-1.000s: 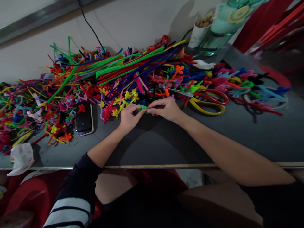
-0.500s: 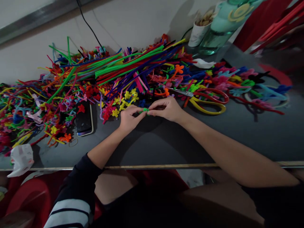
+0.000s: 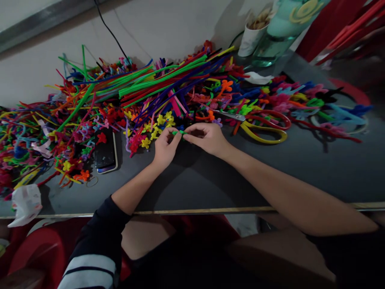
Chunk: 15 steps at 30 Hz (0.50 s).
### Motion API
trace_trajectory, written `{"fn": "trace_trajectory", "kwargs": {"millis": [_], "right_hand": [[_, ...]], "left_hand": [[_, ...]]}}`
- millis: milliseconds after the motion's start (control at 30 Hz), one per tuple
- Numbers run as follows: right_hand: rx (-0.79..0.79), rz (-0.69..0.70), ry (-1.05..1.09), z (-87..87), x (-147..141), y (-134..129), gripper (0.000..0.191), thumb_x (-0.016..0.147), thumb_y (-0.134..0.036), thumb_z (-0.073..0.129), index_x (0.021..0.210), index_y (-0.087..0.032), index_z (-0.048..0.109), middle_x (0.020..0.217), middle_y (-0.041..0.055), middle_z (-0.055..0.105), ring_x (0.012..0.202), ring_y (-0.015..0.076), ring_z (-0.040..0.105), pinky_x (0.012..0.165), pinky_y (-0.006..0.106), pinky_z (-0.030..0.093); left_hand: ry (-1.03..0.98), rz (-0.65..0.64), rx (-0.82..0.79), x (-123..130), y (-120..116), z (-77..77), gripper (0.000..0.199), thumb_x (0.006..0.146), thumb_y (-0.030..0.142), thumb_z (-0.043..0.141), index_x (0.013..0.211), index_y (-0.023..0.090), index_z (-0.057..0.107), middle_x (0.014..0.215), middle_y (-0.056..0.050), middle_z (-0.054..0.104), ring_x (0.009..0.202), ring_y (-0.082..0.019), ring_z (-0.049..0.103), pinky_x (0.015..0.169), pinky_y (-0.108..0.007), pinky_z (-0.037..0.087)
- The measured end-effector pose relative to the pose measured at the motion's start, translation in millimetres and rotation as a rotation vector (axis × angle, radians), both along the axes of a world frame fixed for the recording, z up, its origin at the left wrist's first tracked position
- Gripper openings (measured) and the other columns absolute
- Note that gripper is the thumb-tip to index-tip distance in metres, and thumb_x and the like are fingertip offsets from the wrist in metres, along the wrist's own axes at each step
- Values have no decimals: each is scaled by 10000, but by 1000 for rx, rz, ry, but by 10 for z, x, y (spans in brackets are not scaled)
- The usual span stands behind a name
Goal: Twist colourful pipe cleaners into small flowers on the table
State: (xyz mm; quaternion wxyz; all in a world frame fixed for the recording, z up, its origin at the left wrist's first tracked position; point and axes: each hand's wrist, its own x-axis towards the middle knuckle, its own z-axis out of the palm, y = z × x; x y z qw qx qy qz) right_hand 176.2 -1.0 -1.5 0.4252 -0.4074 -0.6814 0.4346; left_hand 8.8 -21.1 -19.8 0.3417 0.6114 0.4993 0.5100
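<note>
Landmark: scissors [image 3: 238, 117], lying on the bench [image 3: 210, 180].

Change: the green fuzzy piece [image 3: 180, 132] now shows as a narrow strip bridging the two pinches; half a second ago it looked more like a rounded clump. Both hands sit slightly farther from the bench's near edge. My read: the piece is being turned or reshaped in the fingers, not put down. Its exact form is too small to tell.

Left hand [image 3: 165, 149]: thumb and fingers together, clamped on the left part of the green piece. Right hand [image 3: 212, 139]: fingertips pinched in at the right end, other fingers loosely curled. Its contact looks real, but the grip is partly hidden. Fingertips of the two hands are close; can't tell if they touch.

Piece is left of the scissors, at about the level of the scissors' handles, held between the hands.

Around it: yellow flowers [image 3: 146, 143] left of the scissors, just beyond the left hand. Purple flower [image 3: 217, 121] just left of the scissors' handles, beside the right hand. Long fuzzy sticks [image 3: 162, 82] lie beyond and left of the scissors. Phone [image 3: 104, 156] well left of the scissors, red flower [image 3: 101, 137] on top.
</note>
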Motion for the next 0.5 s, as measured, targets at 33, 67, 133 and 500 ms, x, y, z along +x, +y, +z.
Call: {"fn": "trace_trajectory", "kwargs": {"millis": [33, 67, 133, 500], "right_hand": [[8, -8, -10, 2, -2, -4, 338, 742, -507, 721, 830, -181, 726, 713, 44, 677, 565, 138, 562, 533, 288, 446], [16, -17, -18, 4, -4, -6, 325, 751, -499, 714, 825, -183, 728, 715, 47, 683, 570, 142, 568, 539, 292, 447], [25, -43, -25, 5, -4, -5, 313, 766, -490, 702, 818, -183, 732, 725, 53, 695, 577, 148, 578, 550, 298, 451], [23, 40, 39, 54, 71, 27, 286, 728, -454, 745, 854, -199, 771, 822, 66, 732, 653, 176, 640, 577, 309, 488]], "left_hand": [[14, -7, 6, 0, -4, 12, 170, 898, 366, 591, 882, 197, 594, 742, 14, 604, 632, -96, 551, 593, -230, 449], [33, -11, 17, -1, -10, 29, 138, 895, 333, 595, 878, 196, 602, 758, 9, 617, 651, -101, 561, 611, -235, 455], [90, -8, 53, -5, -23, 67, 74, 880, 268, 610, 895, 197, 624, 816, -4, 653, 725, -119, 596, 673, -254, 474], [114, -51, 93, -62, -28, 116, 248, 900, 303, 609, 1133, 239, 662, 748, 10, 684, 644, -114, 600, 610, -253, 479]]}}
